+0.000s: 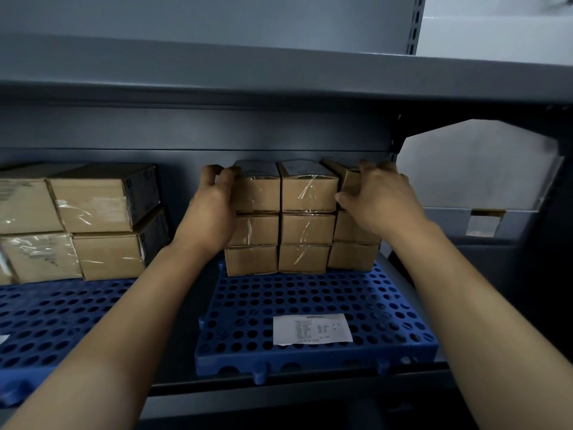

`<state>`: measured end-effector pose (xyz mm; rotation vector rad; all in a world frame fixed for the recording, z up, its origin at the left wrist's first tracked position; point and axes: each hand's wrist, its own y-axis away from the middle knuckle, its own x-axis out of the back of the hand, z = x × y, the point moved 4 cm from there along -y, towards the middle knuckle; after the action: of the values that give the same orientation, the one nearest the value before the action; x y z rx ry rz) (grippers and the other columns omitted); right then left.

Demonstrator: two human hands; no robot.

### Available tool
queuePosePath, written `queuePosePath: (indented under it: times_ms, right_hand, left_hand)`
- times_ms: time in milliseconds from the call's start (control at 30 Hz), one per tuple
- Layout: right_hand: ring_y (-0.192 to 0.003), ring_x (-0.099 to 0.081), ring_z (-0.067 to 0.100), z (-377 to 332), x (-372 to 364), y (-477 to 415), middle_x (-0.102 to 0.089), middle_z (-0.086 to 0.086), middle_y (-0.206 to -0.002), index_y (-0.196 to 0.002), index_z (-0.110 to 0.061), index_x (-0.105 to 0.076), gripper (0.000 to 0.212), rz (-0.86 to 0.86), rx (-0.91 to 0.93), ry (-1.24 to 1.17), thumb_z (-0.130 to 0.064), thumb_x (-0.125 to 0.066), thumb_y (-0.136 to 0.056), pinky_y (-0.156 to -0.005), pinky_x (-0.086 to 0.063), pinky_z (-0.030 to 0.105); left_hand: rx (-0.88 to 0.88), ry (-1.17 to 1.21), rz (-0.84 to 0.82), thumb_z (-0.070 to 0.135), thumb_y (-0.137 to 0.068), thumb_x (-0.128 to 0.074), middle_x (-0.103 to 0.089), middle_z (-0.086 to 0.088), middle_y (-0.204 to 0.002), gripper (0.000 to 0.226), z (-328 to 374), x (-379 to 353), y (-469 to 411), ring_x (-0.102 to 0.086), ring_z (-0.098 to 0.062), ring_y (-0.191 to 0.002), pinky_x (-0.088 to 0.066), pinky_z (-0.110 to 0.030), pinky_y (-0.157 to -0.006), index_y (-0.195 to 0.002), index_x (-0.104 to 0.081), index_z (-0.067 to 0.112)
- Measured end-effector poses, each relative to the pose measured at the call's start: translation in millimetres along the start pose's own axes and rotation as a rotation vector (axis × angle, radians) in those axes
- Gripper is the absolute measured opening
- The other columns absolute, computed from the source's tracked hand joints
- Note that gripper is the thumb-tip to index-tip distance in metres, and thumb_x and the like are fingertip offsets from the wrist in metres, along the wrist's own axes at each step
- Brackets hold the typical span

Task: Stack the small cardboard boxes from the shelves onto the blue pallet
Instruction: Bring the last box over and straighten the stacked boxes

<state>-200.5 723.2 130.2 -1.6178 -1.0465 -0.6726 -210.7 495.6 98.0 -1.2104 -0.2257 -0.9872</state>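
Observation:
A block of small cardboard boxes (307, 218), three columns wide and three high, stands at the back of a blue perforated pallet (316, 305) on a grey shelf. My left hand (214, 209) presses against the left side of the block, fingers curled over the top left box (259, 192). My right hand (376, 197) grips the top right box (348, 181), which sits slightly tilted and turned against the middle column. Both forearms reach in from below.
Larger cardboard boxes (93, 221) are stacked on a second blue pallet (46, 321) to the left. A white paper label (311, 328) lies on the near part of the right pallet. The shelf above (279, 85) hangs low over the boxes; a grey upright (393, 156) stands at the right.

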Motion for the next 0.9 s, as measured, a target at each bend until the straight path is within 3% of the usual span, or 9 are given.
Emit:
queuePosePath:
  times_ms: [233, 533, 900]
  right_hand:
    - [-0.121, -0.042, 0.039, -7.6, 3.5, 5.6, -0.042, 0.018, -0.134, -0.137, -0.011, -0.040, 0.059, 0.041, 0.031, 0.021, -0.041, -0.057, -0.090, -0.095, -0.044, 0.044]
    - [-0.120, -0.044, 0.039, -16.8, 4.8, 10.4, -0.044, 0.020, -0.134, -0.139, -0.010, -0.040, 0.060, 0.056, 0.072, 0.044, -0.043, -0.055, -0.091, -0.097, -0.042, 0.043]
    - [-0.107, -0.058, 0.031, -38.7, 7.5, 28.6, -0.062, 0.014, -0.118, -0.125, -0.009, -0.055, 0.041, 0.132, 0.206, -0.043, -0.035, -0.054, -0.094, -0.087, -0.051, 0.042]
  left_hand:
    - [0.017, 0.003, -0.024, -0.007, -0.085, -0.052, -0.031, -0.015, -0.139, 0.059, -1.1, 2.0, 1.6, -0.050, -0.043, -0.111, -0.043, -0.047, -0.098, -0.139, -0.036, 0.011]
    - [0.042, -0.005, -0.029, 0.004, -0.087, -0.057, -0.030, -0.015, -0.141, 0.059, -0.7, 5.3, 4.7, -0.047, -0.039, -0.117, -0.040, -0.039, -0.100, -0.141, -0.033, 0.010]
    - [0.056, -0.015, -0.050, 0.008, -0.087, -0.060, -0.028, -0.015, -0.143, 0.060, 0.4, 11.7, 7.6, -0.045, -0.037, -0.120, -0.039, -0.034, -0.100, -0.141, -0.034, 0.009]
